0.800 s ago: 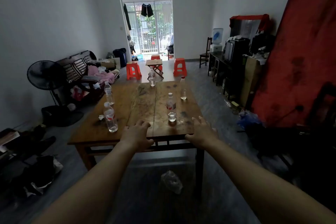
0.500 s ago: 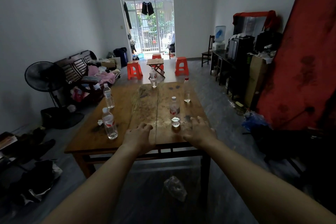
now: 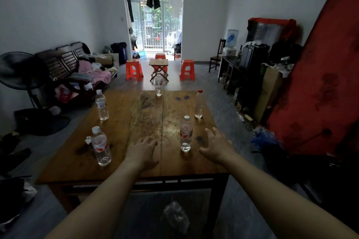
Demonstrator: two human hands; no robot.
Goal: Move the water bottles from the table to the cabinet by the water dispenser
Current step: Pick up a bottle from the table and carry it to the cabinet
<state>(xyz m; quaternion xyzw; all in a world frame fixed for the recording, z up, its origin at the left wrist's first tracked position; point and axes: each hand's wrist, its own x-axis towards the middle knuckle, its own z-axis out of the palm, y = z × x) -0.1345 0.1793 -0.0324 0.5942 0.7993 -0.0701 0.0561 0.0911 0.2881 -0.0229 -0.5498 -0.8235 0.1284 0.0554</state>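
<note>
- Left hand and right hand: each grip loose and empty, low centre of the frame.
- Five water bottles stand on the tabletop; the nearest bottle is between both hands.
- Water dispenser at right.

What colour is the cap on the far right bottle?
Red, on the far right bottle; the head view shows it.
</note>
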